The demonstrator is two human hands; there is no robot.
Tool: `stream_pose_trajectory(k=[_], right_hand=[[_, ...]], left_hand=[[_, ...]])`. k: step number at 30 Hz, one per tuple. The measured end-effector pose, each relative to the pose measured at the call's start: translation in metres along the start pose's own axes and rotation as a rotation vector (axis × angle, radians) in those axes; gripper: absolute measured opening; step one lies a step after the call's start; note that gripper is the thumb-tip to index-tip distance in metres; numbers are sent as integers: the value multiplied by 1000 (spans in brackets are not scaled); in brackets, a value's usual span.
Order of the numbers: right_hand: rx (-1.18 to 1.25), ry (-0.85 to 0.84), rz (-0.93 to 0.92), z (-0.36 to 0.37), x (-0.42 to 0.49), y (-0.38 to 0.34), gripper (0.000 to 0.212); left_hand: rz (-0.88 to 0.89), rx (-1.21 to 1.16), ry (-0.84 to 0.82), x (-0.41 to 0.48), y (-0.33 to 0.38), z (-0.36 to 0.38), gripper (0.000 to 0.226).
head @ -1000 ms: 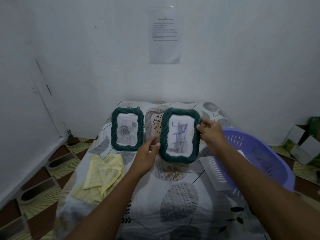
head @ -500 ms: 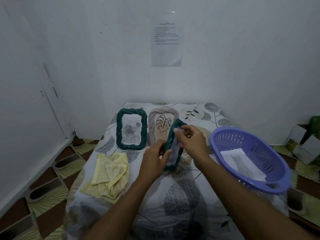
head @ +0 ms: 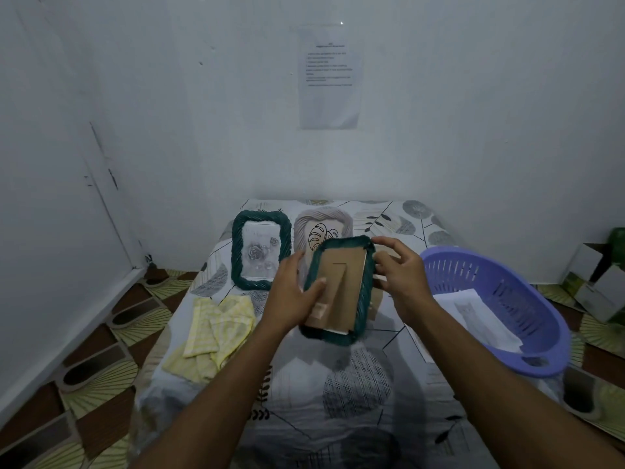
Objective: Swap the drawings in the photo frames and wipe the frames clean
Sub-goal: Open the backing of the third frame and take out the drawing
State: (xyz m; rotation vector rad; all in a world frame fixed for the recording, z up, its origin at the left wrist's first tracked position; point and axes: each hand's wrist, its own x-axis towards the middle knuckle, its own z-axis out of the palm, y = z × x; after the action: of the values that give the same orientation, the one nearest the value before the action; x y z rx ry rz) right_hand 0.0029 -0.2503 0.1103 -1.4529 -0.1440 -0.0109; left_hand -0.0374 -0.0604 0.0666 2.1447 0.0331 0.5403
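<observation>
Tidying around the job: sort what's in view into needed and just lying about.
Needed: green woven frame held back-up; green woven frame with rose drawing; yellow checked cloth.
Lying about: white printed wall notice; pale boxes on floor.

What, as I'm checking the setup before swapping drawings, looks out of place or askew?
Nothing spilled or damaged. The yellow cloth lies crumpled by the table's left edge, and the purple basket holding papers seems to overhang its right edge.
</observation>
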Motion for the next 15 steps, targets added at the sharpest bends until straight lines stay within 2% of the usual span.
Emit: stream_pose_trajectory(k=[2, 4, 6, 10, 13, 15], right_hand=[[24, -19, 20, -4, -2, 6, 28], [31, -19, 28, -6, -5, 13, 28], [27, -2, 40, -6, -7, 19, 29], [-24, 14, 53, -2, -12, 33, 31], [-61, 23, 33, 0, -17, 41, 29], [-101, 25, 0, 2, -19, 44, 20]], left_hand=[[-122, -168, -159, 0, -3, -4, 92], [-124, -238, -181, -2, -8, -4, 100], [-110, -277, -101, -3, -11, -2, 88], [-62, -181, 165, -2, -9, 1, 38], [-43, -139, 261, -5, -10, 2, 23], [-31, -112, 289, -8, -10, 3, 18]])
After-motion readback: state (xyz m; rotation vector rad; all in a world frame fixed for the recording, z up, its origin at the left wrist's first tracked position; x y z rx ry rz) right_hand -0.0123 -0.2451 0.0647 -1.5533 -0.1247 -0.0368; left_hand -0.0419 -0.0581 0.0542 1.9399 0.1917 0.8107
